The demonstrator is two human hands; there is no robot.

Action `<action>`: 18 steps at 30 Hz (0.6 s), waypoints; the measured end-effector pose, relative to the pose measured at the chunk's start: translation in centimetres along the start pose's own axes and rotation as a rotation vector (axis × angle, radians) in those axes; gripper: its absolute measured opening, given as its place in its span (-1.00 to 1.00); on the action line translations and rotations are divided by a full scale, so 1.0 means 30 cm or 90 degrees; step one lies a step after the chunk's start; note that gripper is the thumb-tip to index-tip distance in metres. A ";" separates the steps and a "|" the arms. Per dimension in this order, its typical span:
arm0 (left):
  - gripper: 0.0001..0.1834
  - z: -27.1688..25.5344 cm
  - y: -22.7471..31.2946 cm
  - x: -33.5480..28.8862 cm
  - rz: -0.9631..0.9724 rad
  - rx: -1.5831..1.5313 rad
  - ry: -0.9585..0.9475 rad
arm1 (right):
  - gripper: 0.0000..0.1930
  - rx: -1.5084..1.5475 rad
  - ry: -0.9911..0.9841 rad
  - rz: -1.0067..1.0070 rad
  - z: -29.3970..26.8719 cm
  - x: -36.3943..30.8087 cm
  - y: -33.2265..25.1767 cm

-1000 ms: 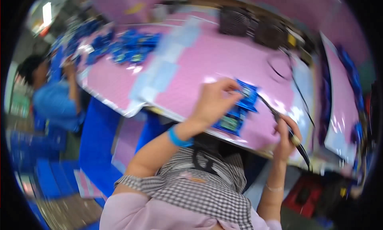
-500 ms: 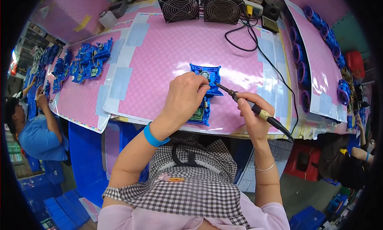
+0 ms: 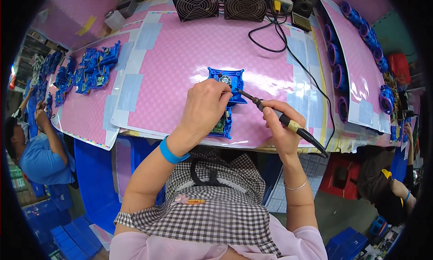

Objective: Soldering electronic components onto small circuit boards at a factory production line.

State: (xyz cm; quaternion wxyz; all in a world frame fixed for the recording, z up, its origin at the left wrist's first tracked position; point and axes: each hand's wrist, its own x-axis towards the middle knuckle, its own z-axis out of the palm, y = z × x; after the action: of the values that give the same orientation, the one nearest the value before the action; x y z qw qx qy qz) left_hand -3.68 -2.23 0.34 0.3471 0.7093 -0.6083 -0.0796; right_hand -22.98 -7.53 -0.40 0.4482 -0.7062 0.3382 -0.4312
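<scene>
- Pink-covered table point(image 3: 180, 48), spanning the scene.
- Left hand point(image 3: 204, 105): thumb and forefinger drawn together over the housing; I cannot tell what they grasp.
- Right hand point(image 3: 283, 124): fingers wrapped around the soldering iron.
- Blue housing point(image 3: 239, 79): table's near middle, between both hands.
- Soldering iron point(image 3: 259, 103): tip at the housing's right side.

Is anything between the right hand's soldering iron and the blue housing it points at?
Nothing visible stands between the soldering iron in the right hand and the blue plastic housing; the left hand only hides the housing's lower left part.
</scene>
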 end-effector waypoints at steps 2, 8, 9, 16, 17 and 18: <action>-0.87 0.001 0.001 -0.002 -0.001 -0.006 0.004 | -0.85 0.001 0.019 0.001 -0.002 -0.003 -0.003; -0.87 0.002 -0.002 0.000 0.007 -0.005 0.006 | -0.85 0.016 0.029 0.012 0.000 -0.002 -0.010; -0.89 0.003 -0.001 0.000 -0.003 -0.021 0.006 | -0.85 0.021 0.030 0.008 0.000 -0.002 -0.010; -0.86 0.001 0.001 0.003 -0.003 -0.009 -0.001 | -0.85 -0.001 0.007 -0.006 0.007 -0.004 -0.009; -0.86 0.001 0.001 0.003 -0.002 -0.011 -0.002 | -0.85 -0.014 0.009 -0.008 0.005 -0.006 -0.011; -0.86 0.001 0.001 0.003 -0.004 -0.008 -0.003 | -0.85 -0.009 0.008 -0.012 0.003 -0.009 -0.014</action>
State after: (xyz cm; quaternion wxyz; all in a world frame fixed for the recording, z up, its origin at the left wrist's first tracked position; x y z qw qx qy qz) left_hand -3.70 -2.33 0.37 0.3498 0.7090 -0.6063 -0.0858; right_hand -22.97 -7.11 -0.11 0.4371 -0.7099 0.3375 -0.4372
